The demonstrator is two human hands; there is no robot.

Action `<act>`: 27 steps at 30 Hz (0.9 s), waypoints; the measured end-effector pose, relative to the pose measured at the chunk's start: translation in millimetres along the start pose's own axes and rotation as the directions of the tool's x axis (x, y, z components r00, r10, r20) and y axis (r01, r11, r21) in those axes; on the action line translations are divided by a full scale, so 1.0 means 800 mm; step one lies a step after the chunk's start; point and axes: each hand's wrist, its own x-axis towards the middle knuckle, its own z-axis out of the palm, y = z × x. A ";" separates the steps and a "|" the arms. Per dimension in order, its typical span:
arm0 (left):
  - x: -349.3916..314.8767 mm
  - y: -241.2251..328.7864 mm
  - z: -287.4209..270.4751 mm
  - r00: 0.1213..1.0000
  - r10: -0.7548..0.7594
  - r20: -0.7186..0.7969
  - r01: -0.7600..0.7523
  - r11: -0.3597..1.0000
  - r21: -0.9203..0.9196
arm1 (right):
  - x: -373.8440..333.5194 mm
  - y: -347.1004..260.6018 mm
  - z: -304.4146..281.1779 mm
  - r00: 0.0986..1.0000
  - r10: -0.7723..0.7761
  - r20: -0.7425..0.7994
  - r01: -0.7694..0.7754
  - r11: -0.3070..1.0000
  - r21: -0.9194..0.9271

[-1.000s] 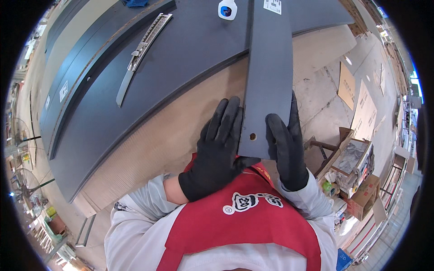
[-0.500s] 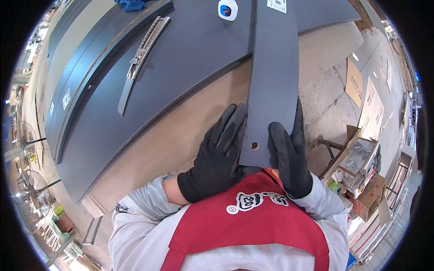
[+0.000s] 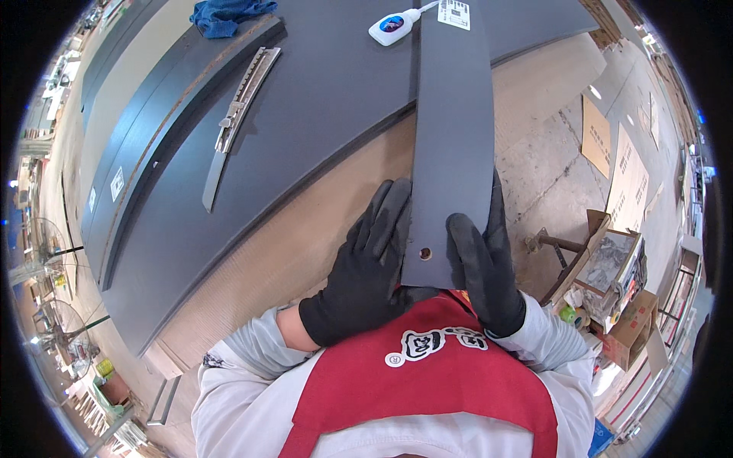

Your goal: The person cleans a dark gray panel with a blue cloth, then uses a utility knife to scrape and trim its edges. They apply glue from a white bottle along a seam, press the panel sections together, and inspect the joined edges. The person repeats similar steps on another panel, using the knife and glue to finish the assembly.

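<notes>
A long dark grey board (image 3: 452,130) stretches away from my apron, with a round hole near its close end and a white label at its far end. My left hand (image 3: 359,263), in a black glove, presses along the board's left edge, fingers straight and thumb at the near end. On the other side my right hand (image 3: 489,267), gloved too, grips the right edge with its thumb on the top face and the other fingers partly hidden. Past the board's far end lies a white glue bottle (image 3: 392,27) with a thin nozzle, on a large grey panel (image 3: 328,84).
A utility knife (image 3: 238,114) with its blade out rests on the panel. Further left are narrow grey boards (image 3: 145,130) and a blue cloth (image 3: 221,17). Cardboard pieces (image 3: 595,137) lie on the floor at right, near a cluttered cart (image 3: 607,267).
The glue bottle now lies on its side, nozzle pointing right, where it had stood upright. The board and both hands have shifted slightly left and nearer in the picture, grip unchanged.
</notes>
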 end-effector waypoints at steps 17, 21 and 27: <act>0.000 0.011 -0.002 1.000 -0.020 -0.015 0.021 1.000 0.014 | 0.004 0.034 -0.003 0.981 -0.187 -0.050 0.177 0.971 -0.161; -0.010 0.012 0.003 0.997 -0.074 -0.006 0.075 0.997 0.014 | 0.000 0.026 -0.001 0.997 -0.073 -0.038 0.070 0.994 -0.081; -0.013 0.020 0.007 0.990 -0.137 -0.021 0.138 0.989 0.052 | -0.001 0.016 -0.001 1.000 -0.003 0.001 0.003 0.999 -0.042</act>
